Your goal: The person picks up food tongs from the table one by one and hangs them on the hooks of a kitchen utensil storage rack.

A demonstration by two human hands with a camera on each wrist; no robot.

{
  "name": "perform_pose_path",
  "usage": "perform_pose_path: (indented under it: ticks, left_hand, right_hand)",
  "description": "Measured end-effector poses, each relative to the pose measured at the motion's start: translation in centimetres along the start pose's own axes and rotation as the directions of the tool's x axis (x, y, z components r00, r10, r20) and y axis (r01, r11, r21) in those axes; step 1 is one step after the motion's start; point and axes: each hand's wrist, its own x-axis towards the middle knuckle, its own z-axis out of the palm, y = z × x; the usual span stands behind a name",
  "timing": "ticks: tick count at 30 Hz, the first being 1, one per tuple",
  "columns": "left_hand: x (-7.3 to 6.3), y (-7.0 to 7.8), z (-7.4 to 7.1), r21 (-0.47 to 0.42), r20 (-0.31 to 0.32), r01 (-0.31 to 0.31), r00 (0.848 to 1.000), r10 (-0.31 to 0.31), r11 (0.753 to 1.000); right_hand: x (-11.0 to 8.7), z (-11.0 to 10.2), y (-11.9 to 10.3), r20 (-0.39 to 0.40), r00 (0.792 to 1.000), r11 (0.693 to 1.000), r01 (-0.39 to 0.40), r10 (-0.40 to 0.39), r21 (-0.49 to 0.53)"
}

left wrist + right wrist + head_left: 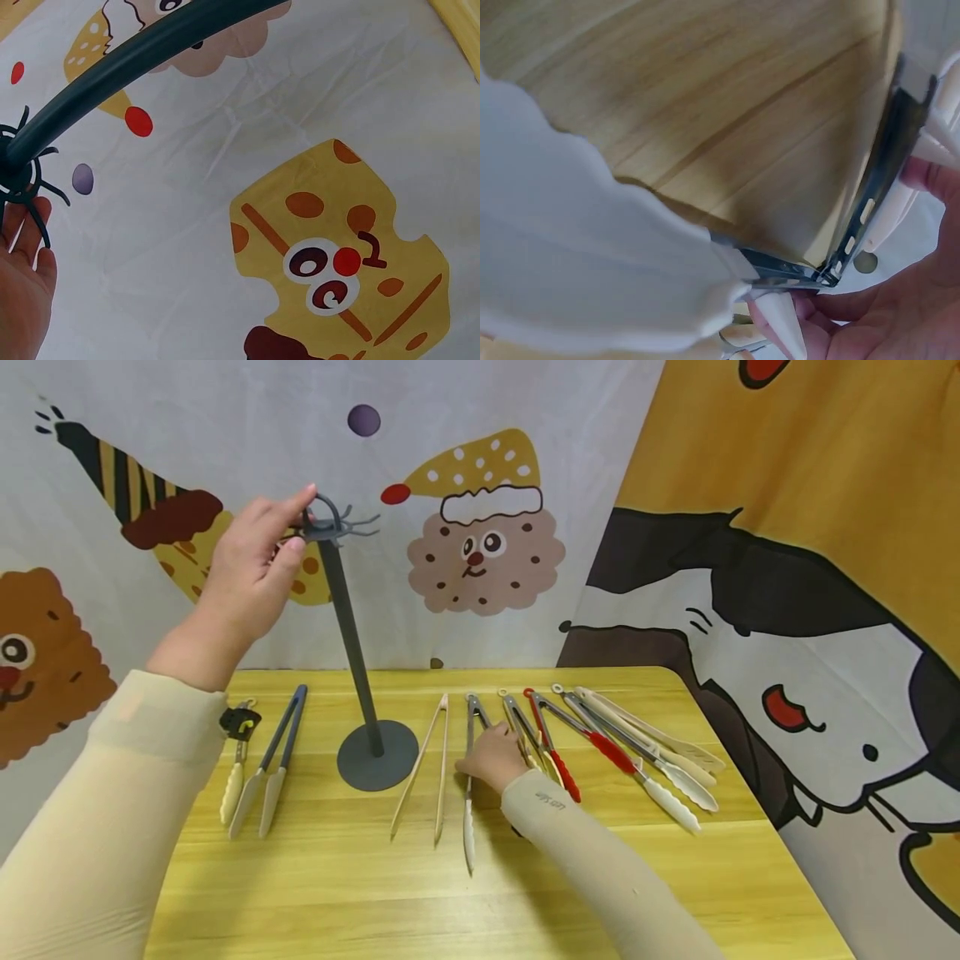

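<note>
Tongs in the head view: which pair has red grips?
The red pair, its arms spread, to the right of the right hand; no other pair shows red.

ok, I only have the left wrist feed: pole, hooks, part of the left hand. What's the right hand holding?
Observer: The right hand holds a pair of metal tongs with white tips.
Operator: And the lower end of the stand?
Observer: Its round base rests on the table, between the blue-handled tongs and the thin beige tongs.
</note>
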Motion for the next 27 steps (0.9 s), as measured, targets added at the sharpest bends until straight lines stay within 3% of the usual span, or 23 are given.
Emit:
perform_pose_path:
  ticks: [27]
  left_hand:
    - [0.0, 0.3, 0.2, 0.009, -0.006, 0.035, 0.999, -0.035, 0.999]
  right_hand:
    - [0.7, -0.2, 1.1, 0.006, 1.0, 0.988, 0.005, -0.004, -0.156]
